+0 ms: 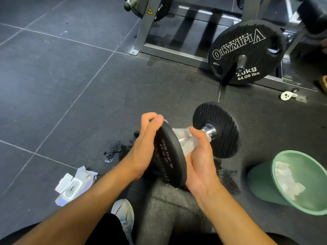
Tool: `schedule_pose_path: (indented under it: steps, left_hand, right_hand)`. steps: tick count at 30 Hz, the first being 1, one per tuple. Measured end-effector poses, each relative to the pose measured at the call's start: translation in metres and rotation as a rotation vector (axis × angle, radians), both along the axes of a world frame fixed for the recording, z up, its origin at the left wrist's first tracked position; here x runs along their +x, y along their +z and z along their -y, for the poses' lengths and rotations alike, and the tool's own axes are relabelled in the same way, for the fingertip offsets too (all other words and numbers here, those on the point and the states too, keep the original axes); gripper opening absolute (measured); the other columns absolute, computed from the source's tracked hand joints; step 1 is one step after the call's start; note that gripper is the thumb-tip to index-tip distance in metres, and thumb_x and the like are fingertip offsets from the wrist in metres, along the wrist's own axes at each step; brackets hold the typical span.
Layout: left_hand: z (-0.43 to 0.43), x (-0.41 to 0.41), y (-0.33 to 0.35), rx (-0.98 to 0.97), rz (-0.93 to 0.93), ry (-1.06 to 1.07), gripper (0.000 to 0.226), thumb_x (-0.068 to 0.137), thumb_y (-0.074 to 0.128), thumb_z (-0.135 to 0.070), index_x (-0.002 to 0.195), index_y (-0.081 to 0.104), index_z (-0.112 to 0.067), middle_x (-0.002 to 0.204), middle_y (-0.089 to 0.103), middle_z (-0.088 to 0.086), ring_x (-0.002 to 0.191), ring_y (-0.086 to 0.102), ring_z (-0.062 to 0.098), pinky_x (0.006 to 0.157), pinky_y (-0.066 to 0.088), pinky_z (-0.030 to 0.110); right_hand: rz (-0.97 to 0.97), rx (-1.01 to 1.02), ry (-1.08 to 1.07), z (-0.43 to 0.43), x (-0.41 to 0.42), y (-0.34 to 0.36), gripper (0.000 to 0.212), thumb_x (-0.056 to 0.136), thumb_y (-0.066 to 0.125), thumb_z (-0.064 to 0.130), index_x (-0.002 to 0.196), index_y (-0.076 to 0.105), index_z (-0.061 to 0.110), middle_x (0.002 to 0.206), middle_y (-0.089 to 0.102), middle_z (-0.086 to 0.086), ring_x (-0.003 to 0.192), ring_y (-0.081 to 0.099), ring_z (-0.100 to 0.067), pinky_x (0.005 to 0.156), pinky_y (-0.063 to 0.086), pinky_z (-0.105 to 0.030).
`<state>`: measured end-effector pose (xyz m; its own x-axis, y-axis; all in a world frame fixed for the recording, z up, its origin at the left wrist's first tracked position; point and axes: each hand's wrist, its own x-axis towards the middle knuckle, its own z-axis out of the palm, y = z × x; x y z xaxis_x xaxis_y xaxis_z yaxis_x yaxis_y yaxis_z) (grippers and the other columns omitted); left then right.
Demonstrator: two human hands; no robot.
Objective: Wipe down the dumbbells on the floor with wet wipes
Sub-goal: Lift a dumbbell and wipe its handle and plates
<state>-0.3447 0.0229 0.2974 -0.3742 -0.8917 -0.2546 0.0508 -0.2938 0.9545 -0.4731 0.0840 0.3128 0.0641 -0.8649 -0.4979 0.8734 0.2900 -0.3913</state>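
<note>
A black dumbbell (pixel 217 129) with a chrome handle sits in the middle of the floor, its near plate raised toward me. My left hand (pixel 144 147) grips the rim of that near plate, thumb over the top edge. My right hand (pixel 198 156) is curled round the handle with a white wet wipe (pixel 184 137) wrapped between palm and chrome. The far plate rests on the rubber floor. An opened pack of wet wipes (pixel 74 185) lies on the floor at lower left.
A green bin (pixel 261 181) lies tipped at lower right with used wipes inside. A 20 kg plate (pixel 246 52) leans on a grey steel rack (pixel 169 50) behind. Wet patches (pixel 115 151) mark the floor. My white shoe (pixel 123 214) is below the dumbbell.
</note>
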Motion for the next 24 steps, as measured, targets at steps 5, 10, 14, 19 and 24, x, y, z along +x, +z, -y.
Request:
schedule_pose_path:
  steps: [5, 10, 14, 19, 24]
  left_hand:
    - [-0.002, 0.015, 0.009, -1.178, 0.389, -0.179, 0.049, 0.089, 0.055, -0.063, 0.119, 0.044, -0.026, 0.121, 0.034, 0.0, 0.116, 0.043, 0.03, 0.099, 0.043, 0.054]
    - [-0.002, 0.009, 0.011, -0.651, 0.284, 0.05, 0.029, 0.092, 0.047, -0.056, 0.114, 0.051, -0.036, 0.119, 0.047, -0.002, 0.116, 0.046, 0.011, 0.109, 0.041, 0.041]
    - [0.0, 0.003, 0.01, 0.144, -0.073, 0.097, 0.051, 0.077, 0.061, -0.071, 0.103, 0.05, -0.029, 0.094, 0.05, -0.002, 0.096, 0.051, 0.02, 0.09, 0.044, 0.049]
    - [-0.001, 0.01, 0.01, -0.684, 0.273, -0.079, 0.041, 0.073, 0.062, -0.052, 0.103, 0.042, -0.034, 0.105, 0.036, -0.001, 0.1, 0.04, 0.017, 0.091, 0.035, 0.035]
    - [0.002, 0.017, 0.016, -1.1, 0.371, -0.019, 0.041, 0.087, 0.057, -0.047, 0.122, 0.051, -0.027, 0.123, 0.04, 0.01, 0.123, 0.042, 0.021, 0.108, 0.038, 0.039]
  right_hand:
    - [-0.016, -0.138, 0.069, 0.002, -0.002, 0.003, 0.057, 0.096, 0.043, 0.038, 0.124, 0.067, -0.004, 0.125, 0.063, -0.023, 0.12, 0.059, -0.034, 0.114, 0.037, -0.044]
    - [0.02, -0.129, 0.059, 0.002, 0.004, 0.002, 0.05, 0.097, 0.04, 0.034, 0.115, 0.074, 0.001, 0.11, 0.072, -0.019, 0.103, 0.069, -0.03, 0.101, 0.048, -0.041]
    - [0.007, -0.137, 0.031, 0.002, 0.005, 0.003, 0.048, 0.095, 0.043, 0.032, 0.112, 0.074, 0.0, 0.116, 0.07, -0.023, 0.108, 0.066, -0.035, 0.11, 0.042, -0.05]
    - [-0.03, -0.196, 0.061, 0.001, -0.001, 0.007, 0.05, 0.095, 0.043, 0.034, 0.114, 0.073, -0.002, 0.117, 0.07, -0.022, 0.112, 0.065, -0.032, 0.107, 0.045, -0.044]
    - [-0.016, -0.222, 0.05, 0.008, -0.001, 0.01, 0.059, 0.093, 0.05, 0.034, 0.139, 0.048, -0.003, 0.135, 0.055, -0.028, 0.126, 0.052, -0.038, 0.116, 0.034, -0.048]
